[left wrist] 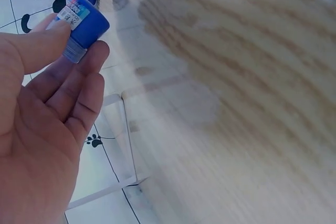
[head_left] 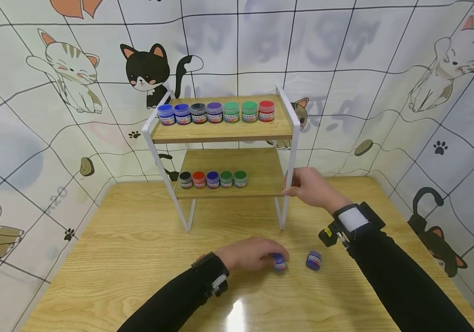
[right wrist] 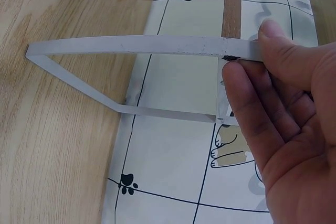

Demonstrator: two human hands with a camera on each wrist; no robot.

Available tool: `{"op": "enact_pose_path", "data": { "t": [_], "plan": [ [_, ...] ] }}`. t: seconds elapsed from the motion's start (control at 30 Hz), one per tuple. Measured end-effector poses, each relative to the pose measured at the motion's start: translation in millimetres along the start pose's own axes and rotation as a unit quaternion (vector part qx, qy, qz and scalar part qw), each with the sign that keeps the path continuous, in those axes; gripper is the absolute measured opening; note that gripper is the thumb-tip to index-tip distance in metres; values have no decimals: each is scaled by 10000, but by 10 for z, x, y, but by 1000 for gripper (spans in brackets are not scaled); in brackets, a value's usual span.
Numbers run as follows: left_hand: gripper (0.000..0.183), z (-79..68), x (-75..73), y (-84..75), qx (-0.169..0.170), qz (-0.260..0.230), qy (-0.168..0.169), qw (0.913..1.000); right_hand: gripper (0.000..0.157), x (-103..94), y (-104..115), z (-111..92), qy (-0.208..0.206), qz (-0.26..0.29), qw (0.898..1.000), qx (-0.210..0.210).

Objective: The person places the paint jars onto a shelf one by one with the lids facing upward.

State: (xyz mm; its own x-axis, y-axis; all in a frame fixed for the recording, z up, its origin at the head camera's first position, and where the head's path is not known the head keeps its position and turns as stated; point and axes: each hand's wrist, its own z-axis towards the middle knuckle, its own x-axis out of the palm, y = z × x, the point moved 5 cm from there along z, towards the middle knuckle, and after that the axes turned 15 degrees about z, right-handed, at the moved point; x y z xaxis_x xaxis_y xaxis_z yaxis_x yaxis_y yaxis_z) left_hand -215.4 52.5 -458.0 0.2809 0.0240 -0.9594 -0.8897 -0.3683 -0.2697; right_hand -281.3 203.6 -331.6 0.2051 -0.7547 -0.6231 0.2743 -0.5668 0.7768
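My left hand pinches a small blue paint jar between thumb and fingers, low over the table. In the left wrist view the jar is tilted, with its label by the thumb. Another blue jar stands just to its right on the table. My right hand grips the right white metal leg of a two-tier wooden rack, at the height of the lower shelf. Thumb and fingers lie on either side of that bar in the right wrist view.
Along the upper shelf stands a row of blue, black, purple, green and red jars. Several more jars line the left and middle of the lower shelf. A cat-patterned cloth surrounds the wooden table.
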Motion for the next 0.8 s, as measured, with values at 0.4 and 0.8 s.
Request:
{"op": "enact_pose_path", "data": {
  "t": [0.4, 0.8],
  "plan": [
    [30, -57, -157, 25, -50, 433, 118, 9990, 7, 7, 0, -2, -11, 4, 10000, 4],
    [38, -140, -427, 11, -103, 752, 18, 9971, 9, 8, 4, -7, -10, 29, 10000, 3]
  ]
}}
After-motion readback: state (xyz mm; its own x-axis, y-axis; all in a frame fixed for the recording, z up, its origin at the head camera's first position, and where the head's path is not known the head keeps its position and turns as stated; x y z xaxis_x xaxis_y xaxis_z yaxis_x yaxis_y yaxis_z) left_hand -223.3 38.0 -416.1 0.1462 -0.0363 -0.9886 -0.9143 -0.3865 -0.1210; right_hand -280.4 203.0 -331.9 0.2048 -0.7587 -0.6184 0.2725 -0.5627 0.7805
